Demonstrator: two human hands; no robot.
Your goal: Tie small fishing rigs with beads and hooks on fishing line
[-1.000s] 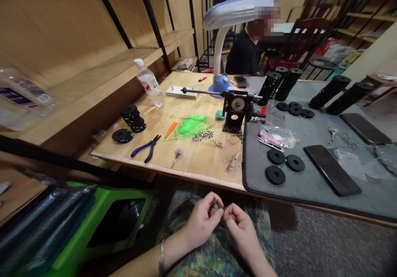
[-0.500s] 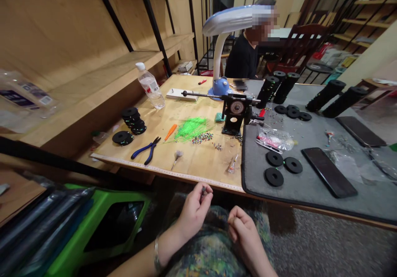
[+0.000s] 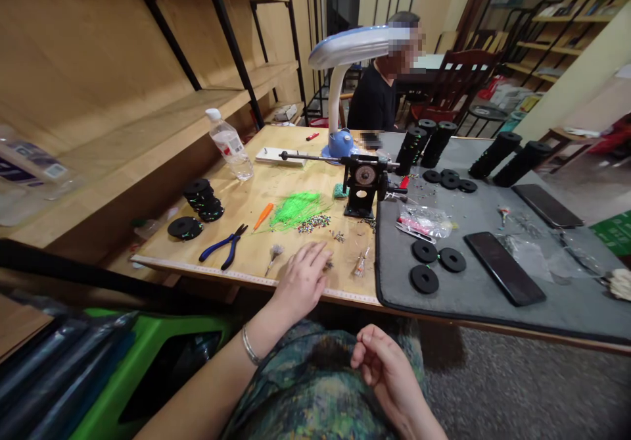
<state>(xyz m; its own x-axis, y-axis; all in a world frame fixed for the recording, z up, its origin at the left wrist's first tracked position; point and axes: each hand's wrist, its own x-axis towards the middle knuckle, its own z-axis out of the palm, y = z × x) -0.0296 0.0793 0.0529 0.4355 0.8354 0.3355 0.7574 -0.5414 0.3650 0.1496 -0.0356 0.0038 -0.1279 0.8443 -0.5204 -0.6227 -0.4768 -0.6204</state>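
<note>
My left hand (image 3: 303,279) lies at the front edge of the wooden table, its fingers stretched forward over the top. Small greyish bits (image 3: 328,266) show beside its fingertips; the underside of the hand is hidden. Over my lap, my right hand (image 3: 387,367) is closed, thumb against curled fingers; anything between them is too small to make out. Near the left hand lie a small bundle of thin wires (image 3: 275,252), a small pile of metal pieces (image 3: 338,236), another bundle with coloured tips (image 3: 361,262), multicoloured beads (image 3: 314,223) and bright green strands (image 3: 296,210).
Blue-handled pliers (image 3: 224,247), an orange tool (image 3: 263,216) and black spools (image 3: 185,227) lie left. A winding machine (image 3: 363,183) and lamp (image 3: 340,143) stand behind. The grey mat (image 3: 409,315) holds spools and a phone (image 3: 503,268). A person (image 3: 372,101) sits beyond.
My left hand has moved forward from above my lap onto the table edge, and its pinched fingers have straightened. The right hand stays over my lap, turned slightly. The view has shifted a little.
</note>
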